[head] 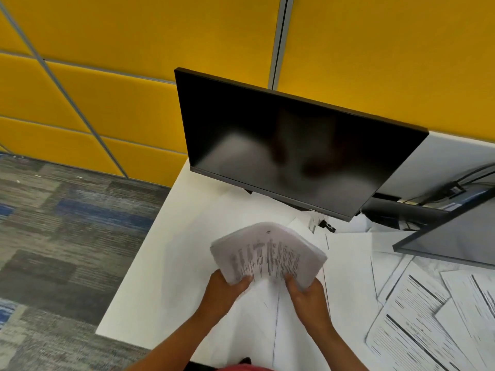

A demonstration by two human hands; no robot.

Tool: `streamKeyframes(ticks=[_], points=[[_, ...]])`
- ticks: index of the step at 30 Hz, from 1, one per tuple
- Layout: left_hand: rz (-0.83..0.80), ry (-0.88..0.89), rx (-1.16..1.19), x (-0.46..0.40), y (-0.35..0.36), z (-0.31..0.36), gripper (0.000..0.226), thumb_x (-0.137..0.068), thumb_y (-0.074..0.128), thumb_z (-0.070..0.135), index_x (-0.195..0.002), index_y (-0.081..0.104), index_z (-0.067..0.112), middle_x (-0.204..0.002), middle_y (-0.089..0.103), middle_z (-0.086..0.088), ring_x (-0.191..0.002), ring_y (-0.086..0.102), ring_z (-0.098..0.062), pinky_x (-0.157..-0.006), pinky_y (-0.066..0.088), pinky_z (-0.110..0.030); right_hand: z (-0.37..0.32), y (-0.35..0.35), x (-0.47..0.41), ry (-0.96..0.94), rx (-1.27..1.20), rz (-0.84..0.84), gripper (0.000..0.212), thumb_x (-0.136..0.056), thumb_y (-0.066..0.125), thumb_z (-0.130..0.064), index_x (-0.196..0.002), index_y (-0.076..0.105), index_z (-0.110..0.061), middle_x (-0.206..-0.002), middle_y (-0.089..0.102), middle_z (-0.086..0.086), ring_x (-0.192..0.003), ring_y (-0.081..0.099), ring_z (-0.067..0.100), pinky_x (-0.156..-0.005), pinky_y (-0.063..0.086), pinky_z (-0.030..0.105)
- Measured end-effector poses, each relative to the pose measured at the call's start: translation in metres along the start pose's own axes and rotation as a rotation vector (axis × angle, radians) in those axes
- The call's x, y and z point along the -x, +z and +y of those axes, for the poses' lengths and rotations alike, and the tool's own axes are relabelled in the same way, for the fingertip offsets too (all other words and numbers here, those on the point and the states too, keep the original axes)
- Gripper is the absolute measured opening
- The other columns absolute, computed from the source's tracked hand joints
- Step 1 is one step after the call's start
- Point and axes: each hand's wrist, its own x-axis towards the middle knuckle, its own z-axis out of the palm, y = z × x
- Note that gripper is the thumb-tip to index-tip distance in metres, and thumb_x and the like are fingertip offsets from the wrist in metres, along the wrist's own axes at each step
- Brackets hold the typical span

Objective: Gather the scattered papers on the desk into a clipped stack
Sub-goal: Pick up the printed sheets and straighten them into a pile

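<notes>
A thick stack of printed papers [267, 253] is held up above the white desk [166, 253], its top curving away from me. My left hand [223, 290] grips the stack's lower left corner. My right hand [308, 297] grips its lower right corner, thumb on the front sheet. More loose printed sheets [417, 317] lie scattered over the right side of the desk, and blank sheets [270, 325] lie under my hands. A small black binder clip [325, 225] sits on the desk below the monitor.
A dark monitor [289, 145] stands tilted at the back of the desk. A second screen [450, 236] and cables sit at the right. Yellow partition panels [107, 62] rise behind. Carpeted floor [61, 231] lies past the desk's left edge.
</notes>
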Motion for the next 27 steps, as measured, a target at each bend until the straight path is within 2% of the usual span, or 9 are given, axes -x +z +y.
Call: streamKeyframes(ticks=[5, 8, 11, 13, 15, 20, 23, 25, 27], points=[[-0.107, 0.001, -0.066, -0.016, -0.008, 0.013, 0.029, -0.086, 0.078, 0.021, -0.109, 0.067, 0.036, -0.105, 0.075, 0.012, -0.1, 0.07, -0.009, -0.08, 0.057, -0.02, -0.012, -0.025, -0.021, -0.016, -0.028, 0.065, 0.028, -0.092, 0.07, -0.008, -0.116, 0.065, -0.023, -0.106, 0.069, -0.019, -0.095, 0.066, -0.014, -0.079, 0.05, 0.004], [-0.116, -0.03, -0.148, -0.035, -0.027, 0.011, 0.035, -0.081, 0.081, 0.033, -0.113, 0.067, 0.031, -0.112, 0.071, 0.008, -0.104, 0.066, -0.015, -0.08, 0.053, -0.019, -0.004, -0.059, -0.037, 0.084, 0.045, -0.083, 0.032, -0.09, 0.074, -0.015, -0.12, 0.065, -0.024, -0.109, 0.073, -0.012, -0.098, 0.07, -0.002, -0.085, 0.055, 0.018], [0.087, -0.157, -0.328, -0.062, -0.043, -0.006, 0.052, -0.081, 0.081, 0.033, -0.129, 0.06, 0.026, -0.131, 0.06, 0.0, -0.116, 0.058, -0.02, -0.096, 0.051, -0.032, 0.034, -0.078, -0.038, 0.246, 0.139, -0.195, 0.036, -0.091, 0.073, -0.012, -0.126, 0.065, -0.016, -0.109, 0.074, -0.005, -0.094, 0.07, 0.0, -0.072, 0.053, 0.012], [0.115, -0.218, -0.504, -0.08, -0.048, -0.014, 0.068, -0.083, 0.077, 0.028, -0.144, 0.048, 0.017, -0.146, 0.049, -0.006, -0.131, 0.05, -0.025, -0.108, 0.043, -0.037, 0.06, -0.082, -0.031, 0.325, 0.176, -0.192, 0.039, -0.091, 0.072, -0.009, -0.129, 0.064, -0.011, -0.111, 0.075, 0.001, -0.096, 0.07, 0.007, -0.071, 0.052, 0.015], [0.095, -0.249, -0.582, -0.094, -0.046, -0.015, 0.081, -0.08, 0.076, 0.029, -0.15, 0.038, 0.015, -0.151, 0.043, -0.009, -0.136, 0.045, -0.027, -0.11, 0.042, -0.039, 0.073, -0.081, -0.024, 0.38, 0.167, -0.145, 0.038, -0.091, 0.071, -0.008, -0.128, 0.064, -0.01, -0.11, 0.074, 0.003, -0.096, 0.069, 0.012, -0.072, 0.05, 0.02], [0.075, -0.317, -0.718, -0.111, -0.022, -0.011, 0.083, -0.075, 0.075, 0.039, -0.146, 0.04, 0.015, -0.142, 0.05, -0.009, -0.128, 0.051, -0.03, -0.105, 0.046, -0.043, 0.079, -0.069, -0.019, 0.405, 0.149, -0.082, 0.036, -0.094, 0.067, -0.008, -0.129, 0.062, -0.012, -0.109, 0.072, -0.002, -0.099, 0.068, 0.014, -0.074, 0.049, 0.022], [0.097, -0.34, -0.71, -0.116, -0.014, -0.007, 0.071, -0.067, 0.078, 0.04, -0.125, 0.056, 0.005, -0.125, 0.057, -0.015, -0.112, 0.059, -0.033, -0.091, 0.054, -0.042, 0.08, -0.065, -0.019, 0.409, 0.139, -0.092, 0.037, -0.094, 0.067, -0.01, -0.131, 0.063, -0.015, -0.112, 0.073, -0.002, -0.102, 0.068, 0.016, -0.076, 0.051, 0.024], [0.076, -0.325, -0.643, -0.117, -0.011, -0.004, 0.058, -0.067, 0.079, 0.034, -0.111, 0.055, 0.005, -0.109, 0.061, -0.012, -0.097, 0.061, -0.03, -0.08, 0.053, -0.039, 0.079, -0.065, -0.019, 0.411, 0.121, -0.084, 0.035, -0.094, 0.067, -0.01, -0.128, 0.063, -0.017, -0.11, 0.073, -0.004, -0.101, 0.068, 0.015, -0.076, 0.051, 0.023], [0.015, -0.304, -0.623, -0.114, -0.01, -0.001, 0.051, -0.072, 0.079, 0.031, -0.11, 0.049, 0.012, -0.105, 0.059, -0.006, -0.096, 0.061, -0.028, -0.08, 0.054, -0.037, 0.079, -0.065, -0.018, 0.417, 0.106, -0.076, 0.034, -0.094, 0.067, -0.01, -0.126, 0.063, -0.02, -0.11, 0.073, -0.004, -0.101, 0.068, 0.013, -0.075, 0.05, 0.023]])
